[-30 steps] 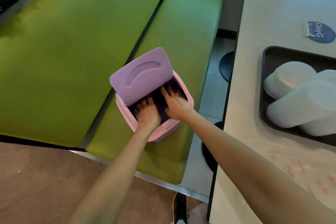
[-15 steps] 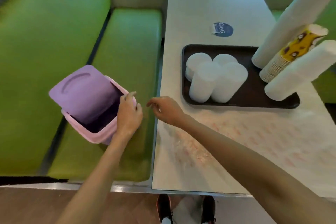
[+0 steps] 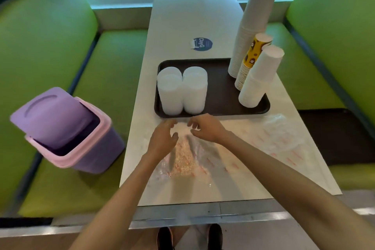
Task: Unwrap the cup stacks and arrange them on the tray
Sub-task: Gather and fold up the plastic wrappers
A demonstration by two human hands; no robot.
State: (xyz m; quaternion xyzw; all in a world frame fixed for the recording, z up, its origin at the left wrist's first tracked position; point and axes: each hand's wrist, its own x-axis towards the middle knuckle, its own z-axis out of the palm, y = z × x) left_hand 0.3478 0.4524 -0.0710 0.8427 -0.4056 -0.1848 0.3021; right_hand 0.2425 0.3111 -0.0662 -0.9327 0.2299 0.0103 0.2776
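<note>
The pale rectangular table (image 3: 192, 16) carries a dark brown tray (image 3: 223, 87) across its middle, with a round blue sticker (image 3: 203, 44) just beyond it. Nearer the front edge lies clear plastic wrap (image 3: 182, 160) with red print, flattened on the tabletop. A second crumpled wrapper (image 3: 280, 134) lies toward the right edge.

the person wears dark shoes (image 3: 165, 238) and pale trousers (image 3: 190, 238).

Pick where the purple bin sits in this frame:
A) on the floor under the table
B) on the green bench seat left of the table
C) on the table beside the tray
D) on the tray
B: the purple bin stands on the green bench seat, left of the table, with its lid tilted open.
</note>
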